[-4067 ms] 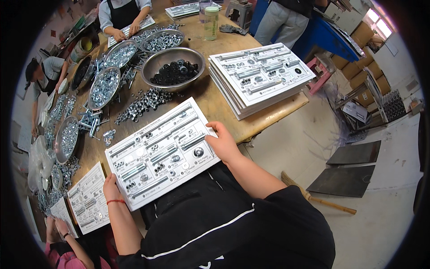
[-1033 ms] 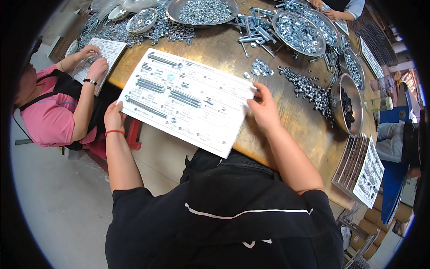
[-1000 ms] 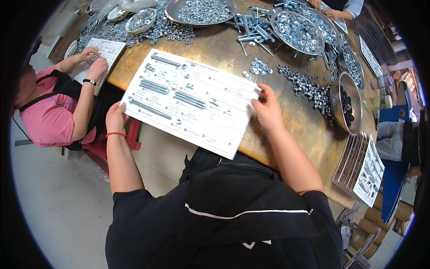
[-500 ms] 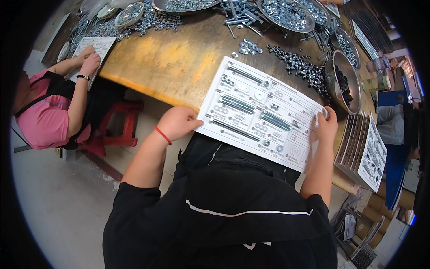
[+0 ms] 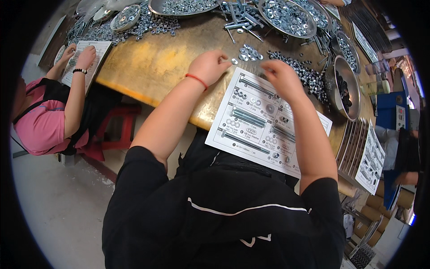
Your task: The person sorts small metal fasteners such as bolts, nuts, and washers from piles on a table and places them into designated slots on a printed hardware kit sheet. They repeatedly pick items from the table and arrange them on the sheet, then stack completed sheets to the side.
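A white printed card (image 5: 215, 137) with bolts, nuts and washers set on its pictured places lies at the table's front edge, partly over my lap. My left hand (image 5: 209, 68), with a red band on its wrist, is above the table past the card's far left corner. Its thumb and forefinger are apart, close to a single washer (image 5: 234, 61). My right hand (image 5: 283, 80) reaches over the card's far edge, fingers bent but apart, beside a small group of washers (image 5: 250, 53). Nothing shows in either hand. My right forearm hides part of the card.
Loose dark nuts (image 5: 309, 74) spread right of the washers. A metal bowl of black parts (image 5: 354, 85) stands beyond them. Bolts (image 5: 244, 20) and a dish of washers (image 5: 286, 18) lie at the back. Stacked cards (image 5: 371, 157) are at right. A co-worker (image 5: 51, 107) handles another card at left.
Both my hands have let go of the card's sides and moved forward to the washers. The card has shifted slightly toward me and to the right.
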A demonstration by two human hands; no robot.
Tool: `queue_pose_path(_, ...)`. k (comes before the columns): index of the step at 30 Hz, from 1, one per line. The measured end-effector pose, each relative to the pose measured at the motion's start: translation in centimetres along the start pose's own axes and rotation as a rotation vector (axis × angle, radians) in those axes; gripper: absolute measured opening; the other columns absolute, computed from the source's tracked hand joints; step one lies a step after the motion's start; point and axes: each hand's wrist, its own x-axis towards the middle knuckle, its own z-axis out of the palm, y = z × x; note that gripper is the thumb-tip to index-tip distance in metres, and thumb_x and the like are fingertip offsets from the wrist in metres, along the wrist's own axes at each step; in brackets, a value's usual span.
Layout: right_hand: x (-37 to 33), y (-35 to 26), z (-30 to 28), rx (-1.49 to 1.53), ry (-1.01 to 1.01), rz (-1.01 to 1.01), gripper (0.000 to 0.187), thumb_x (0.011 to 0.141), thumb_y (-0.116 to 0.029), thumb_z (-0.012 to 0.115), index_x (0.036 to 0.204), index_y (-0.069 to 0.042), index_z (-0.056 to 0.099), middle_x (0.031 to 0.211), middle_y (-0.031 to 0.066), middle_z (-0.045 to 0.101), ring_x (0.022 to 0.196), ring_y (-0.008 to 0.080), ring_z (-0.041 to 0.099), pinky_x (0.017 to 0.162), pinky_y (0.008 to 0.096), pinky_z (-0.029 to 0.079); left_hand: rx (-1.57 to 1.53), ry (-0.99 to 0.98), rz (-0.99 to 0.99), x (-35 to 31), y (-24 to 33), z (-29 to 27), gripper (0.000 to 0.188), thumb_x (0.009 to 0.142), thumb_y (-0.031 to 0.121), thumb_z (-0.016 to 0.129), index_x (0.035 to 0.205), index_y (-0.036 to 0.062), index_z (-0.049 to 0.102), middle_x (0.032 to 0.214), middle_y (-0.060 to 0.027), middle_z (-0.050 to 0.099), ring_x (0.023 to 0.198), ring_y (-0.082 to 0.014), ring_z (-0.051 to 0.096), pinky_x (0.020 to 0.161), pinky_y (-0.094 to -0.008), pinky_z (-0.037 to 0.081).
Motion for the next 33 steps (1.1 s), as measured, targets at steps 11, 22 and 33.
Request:
queue_pose_path(11, 7.9, -1.3, 4.1, -0.256, -0.132, -0.083, 0.019, 0.084, -0.015, 0.063, 0.102, -0.019, 0.070, 0.102, 0.0073, 0.063, 0.100, 0.0290, 0.062, 0.084, 0.0407, 0.051, 0.135, 0.052, -0.011, 2.4, 0.3, 2.1, 0.021, 0.081, 0.029, 0.071, 0.095, 0.0133, 0.071, 0.091, -0.0068, 0.067, 0.086, -0.0248, 0.064, 0.073, -0.0368, 0.051)
queue_pose_path(22, -8.1, -3.8, 0.2, 0.203, 0.079, 0.087, 0.008, 0.077, -0.007, 0.071, 0.084, -0.004, 0.067, 0.077, 0.0053, 0.059, 0.062, 0.0173, 0.054, 0.058, 0.0293, 0.044, 0.065, 0.079, 0.555, -7.7, 5.1, 2.1, 0.007, 0.074, 0.017, 0.072, 0.074, 0.0115, 0.067, 0.071, -0.0026, 0.059, 0.069, -0.0229, 0.060, 0.059, -0.0339, 0.050)
queue_pose_path(33, -16.0, -4.1, 4.1, -0.030, 0.143, 0.011, 0.007, 0.076, -0.011, 0.068, 0.076, -0.009, 0.062, 0.075, 0.0065, 0.060, 0.068, 0.0268, 0.061, 0.058, 0.0386, 0.049, 0.079, -0.206, 0.426, -12.5, 6.2, 4.0, 0.012, 0.069, 0.021, 0.078, 0.075, 0.0140, 0.069, 0.075, -0.0015, 0.064, 0.073, -0.0226, 0.064, 0.062, -0.0349, 0.051)
